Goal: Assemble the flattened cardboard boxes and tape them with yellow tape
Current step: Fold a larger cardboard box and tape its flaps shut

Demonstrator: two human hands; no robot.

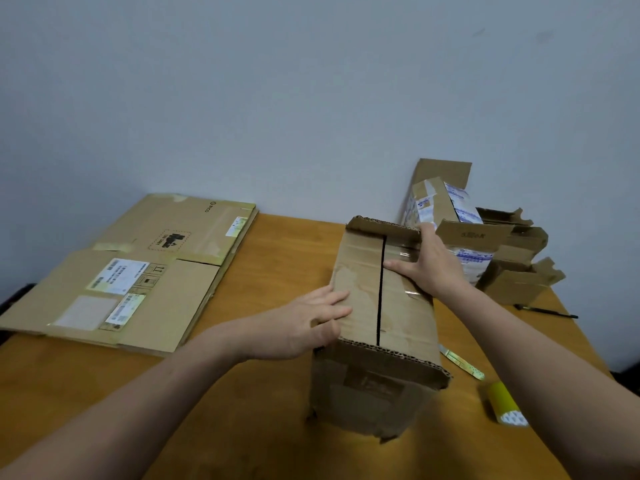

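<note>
The box (375, 386) stands on the bench (263, 403) straight in front of me, a little right of centre, with its long axis running away from me toward the wall. The dark seam (380, 299) between its two top flaps follows that same line, from the near edge to the far one. Both of my hands are on top, one on each side of the seam. My left hand (308, 323) lies with straight fingers flat on the near part of the left flap. My right hand (427, 268) is spread wide on the right flap further back, its fingertips just beside the seam; neither hand grips anything. The cardboard looks worn, with scuffed patches where old labels came off, a shiny remnant of clear tape under my right hand and ragged corrugated edges at both ends. I see no yellow tape across the seam, so I judge the closing strip is not yet on. The yellow tape roll (507, 405) lies on its side at the front right of the box, nearer my right hand, which seems the one to fetch it while the left holds the flaps down. A loose tape strip (460, 363) lies between roll and box. Further out, a black pen (545, 311) and a cluster of other boxes (519, 285) sit at the back right, and the flattened boxes (138, 271) are stacked well apart on the left.
</note>
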